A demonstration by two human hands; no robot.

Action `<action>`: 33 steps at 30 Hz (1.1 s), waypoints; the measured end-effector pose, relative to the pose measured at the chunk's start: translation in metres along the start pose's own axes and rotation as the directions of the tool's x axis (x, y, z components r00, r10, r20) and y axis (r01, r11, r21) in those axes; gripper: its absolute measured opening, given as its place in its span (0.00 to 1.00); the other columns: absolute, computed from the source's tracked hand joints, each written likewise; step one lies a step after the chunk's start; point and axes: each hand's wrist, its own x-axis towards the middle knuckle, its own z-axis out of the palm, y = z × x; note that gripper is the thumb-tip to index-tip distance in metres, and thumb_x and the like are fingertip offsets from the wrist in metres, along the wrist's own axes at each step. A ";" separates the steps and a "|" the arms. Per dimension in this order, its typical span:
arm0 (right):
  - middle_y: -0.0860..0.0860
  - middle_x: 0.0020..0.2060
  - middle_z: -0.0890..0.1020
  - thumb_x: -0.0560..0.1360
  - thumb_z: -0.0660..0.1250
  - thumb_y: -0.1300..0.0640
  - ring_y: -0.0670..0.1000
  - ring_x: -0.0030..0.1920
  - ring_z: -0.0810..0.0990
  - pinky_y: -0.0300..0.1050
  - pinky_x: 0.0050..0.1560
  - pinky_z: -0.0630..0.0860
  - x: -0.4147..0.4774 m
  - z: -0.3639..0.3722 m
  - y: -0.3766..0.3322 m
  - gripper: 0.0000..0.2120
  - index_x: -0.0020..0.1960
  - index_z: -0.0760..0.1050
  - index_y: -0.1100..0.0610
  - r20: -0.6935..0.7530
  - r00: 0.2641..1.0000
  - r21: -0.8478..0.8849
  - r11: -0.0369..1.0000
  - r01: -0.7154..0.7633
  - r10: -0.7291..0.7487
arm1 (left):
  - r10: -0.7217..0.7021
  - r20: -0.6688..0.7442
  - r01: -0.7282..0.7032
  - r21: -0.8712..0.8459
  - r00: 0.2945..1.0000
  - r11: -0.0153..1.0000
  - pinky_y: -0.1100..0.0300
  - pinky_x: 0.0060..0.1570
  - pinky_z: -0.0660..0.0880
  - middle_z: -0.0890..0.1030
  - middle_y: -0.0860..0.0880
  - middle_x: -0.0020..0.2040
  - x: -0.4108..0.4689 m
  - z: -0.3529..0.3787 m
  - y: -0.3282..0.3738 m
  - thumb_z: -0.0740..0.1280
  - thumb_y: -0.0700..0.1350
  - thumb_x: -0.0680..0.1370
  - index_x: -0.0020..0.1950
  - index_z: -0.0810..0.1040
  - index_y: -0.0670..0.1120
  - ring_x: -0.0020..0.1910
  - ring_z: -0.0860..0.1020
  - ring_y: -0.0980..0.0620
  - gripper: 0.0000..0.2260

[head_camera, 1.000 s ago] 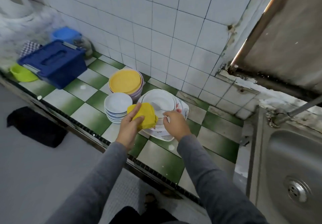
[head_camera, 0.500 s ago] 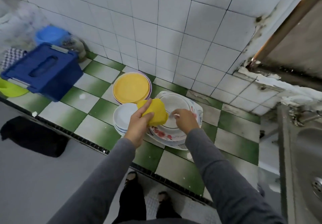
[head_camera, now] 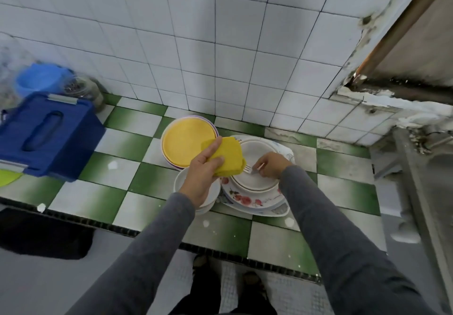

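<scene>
Sponge (head_camera: 230, 157), yellow, gripped in left hand (head_camera: 201, 177): thumb on top, fingers curled under, held above where the yellow plates (head_camera: 183, 140) meet the white plate (head_camera: 255, 180). Right hand (head_camera: 272, 165) pinches a fork (head_camera: 250, 168) by its handle, tines over that white plate; contact unclear. The plate tops a stack on a flowered tray (head_camera: 242, 200). White bowls (head_camera: 213, 199) sit under the left wrist, near the bench (head_camera: 343, 192) front edge. Open tiles right of the tray up to the sink (head_camera: 429, 192), and left toward the blue box (head_camera: 49, 133).

The fork (head_camera: 248, 168) rests on the plate stack (head_camera: 247, 200), bowls (head_camera: 213, 191) just left.
</scene>
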 end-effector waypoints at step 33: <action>0.56 0.48 0.85 0.75 0.67 0.73 0.52 0.48 0.85 0.42 0.50 0.81 -0.098 -0.011 -0.010 0.15 0.58 0.81 0.60 -0.356 0.925 0.930 0.052 0.365 -0.135 | 0.095 0.103 -0.096 -0.001 0.990 0.995 0.50 0.61 0.76 0.64 0.51 0.72 -0.008 0.018 0.013 0.65 0.34 0.80 0.71 0.73 0.56 0.60 0.72 0.51 0.24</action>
